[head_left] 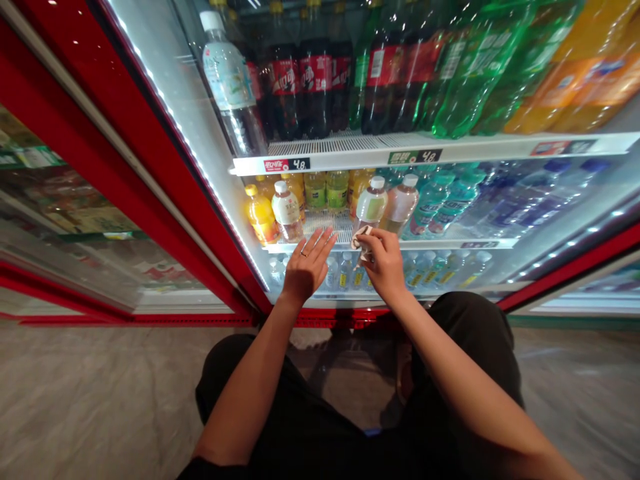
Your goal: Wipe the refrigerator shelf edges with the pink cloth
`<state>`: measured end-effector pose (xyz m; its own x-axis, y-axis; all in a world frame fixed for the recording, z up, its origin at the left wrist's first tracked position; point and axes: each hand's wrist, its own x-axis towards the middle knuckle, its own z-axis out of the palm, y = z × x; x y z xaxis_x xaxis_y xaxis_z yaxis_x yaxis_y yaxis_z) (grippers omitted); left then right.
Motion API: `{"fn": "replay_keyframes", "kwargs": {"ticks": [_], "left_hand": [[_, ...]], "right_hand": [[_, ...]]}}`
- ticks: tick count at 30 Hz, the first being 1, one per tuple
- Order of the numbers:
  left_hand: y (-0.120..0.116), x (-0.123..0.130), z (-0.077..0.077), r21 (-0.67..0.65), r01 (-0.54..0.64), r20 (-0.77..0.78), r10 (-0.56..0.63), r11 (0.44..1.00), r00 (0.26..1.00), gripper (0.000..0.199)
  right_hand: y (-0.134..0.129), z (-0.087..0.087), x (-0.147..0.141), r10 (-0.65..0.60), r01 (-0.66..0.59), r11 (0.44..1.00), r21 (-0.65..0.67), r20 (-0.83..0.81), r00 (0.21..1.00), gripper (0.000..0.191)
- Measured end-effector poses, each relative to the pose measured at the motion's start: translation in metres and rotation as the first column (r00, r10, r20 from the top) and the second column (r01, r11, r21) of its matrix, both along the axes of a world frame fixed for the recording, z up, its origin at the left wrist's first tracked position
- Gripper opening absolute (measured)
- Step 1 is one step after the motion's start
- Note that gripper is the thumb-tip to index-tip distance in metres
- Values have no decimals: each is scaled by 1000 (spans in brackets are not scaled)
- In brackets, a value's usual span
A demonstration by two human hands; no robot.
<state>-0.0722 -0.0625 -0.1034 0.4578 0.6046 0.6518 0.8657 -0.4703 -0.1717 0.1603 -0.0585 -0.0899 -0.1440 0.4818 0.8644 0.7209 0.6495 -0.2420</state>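
Observation:
My left hand [310, 263] reaches to the front of the middle shelf [450, 245], fingers stretched out with nothing in them. A ring shows on one finger. Just to its right my right hand [384, 260] pinches a crumpled white cloth or tissue [361, 241] with dark marks. Behind the right hand stand a pale-labelled bottle [371, 202] and a pinkish-labelled bottle [401, 200], both with white caps. Beyond the left hand are a white-capped bottle [287, 210] and a yellow bottle [261, 213].
Cola bottles [315, 83], green bottles [483, 67] and orange bottles [575, 87] fill the upper shelf [350, 152]. Small water bottles [445, 268] stand on the bottom level. Red door frames [200, 220] border the cooler at the left. Grey floor [100, 400] lies below.

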Motion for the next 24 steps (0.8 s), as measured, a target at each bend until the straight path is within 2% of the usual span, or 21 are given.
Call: {"fn": "replay_keyframes", "kwargs": {"ticks": [8,14,17,21,24], "left_hand": [[-3,-2,4,-32,-21,-9,20,999,1000,81],[-4,-3,5,-15,-19,-24,18,1000,1000,79],[-4,-2,6,-36,-35,-26,34,999,999,81],[-5,-3,8,-38,-30,-7,29,999,1000,79],[-5,-3,7,-50,-25,13,26,998,1000,79]], "right_hand": [[-1,-1,3,-31,32,999,22,-58,998,58],[-1,-9,-5,48,-48,999,2,55,997,56],[-3,-13,-1,30,-30,1000,-6,27,999,56],[-2,-8,-3,-10,10,1000,10,-36,999,54],[-1,-5,-13,12,-12,1000,-7,-9,1000,55]]}}
